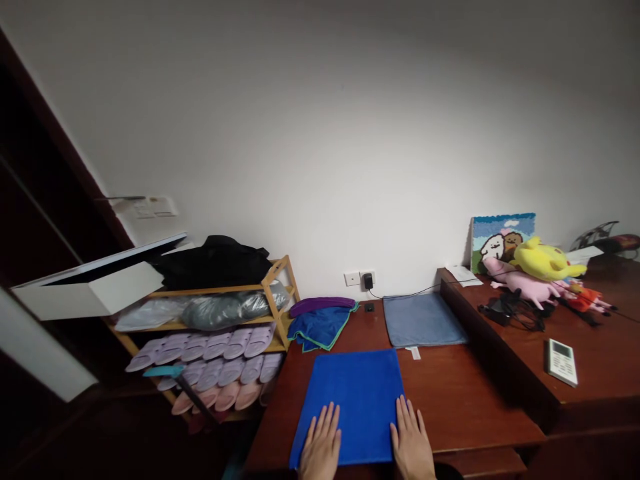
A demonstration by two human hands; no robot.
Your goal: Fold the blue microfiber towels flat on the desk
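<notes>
White wall (400,133) behind, reddish-brown desk (445,393) pushed up to it. Blue cloth (356,387) lies flat at the desk's near edge, toward its left corner. Bulk of it runs wallward from both grips; long axis looks like near-to-far, my read. Left grip (321,445) is on the cloth near its left side; right grip (414,445) straddles its right side, partly over bare wood. Both unclenched, fingers extended, palms down, grasping nothing. Labels: white tag (416,353) at the grey-blue cloth (425,321) by the desk's far edge, text too small. No brand or writing readable.
</notes>
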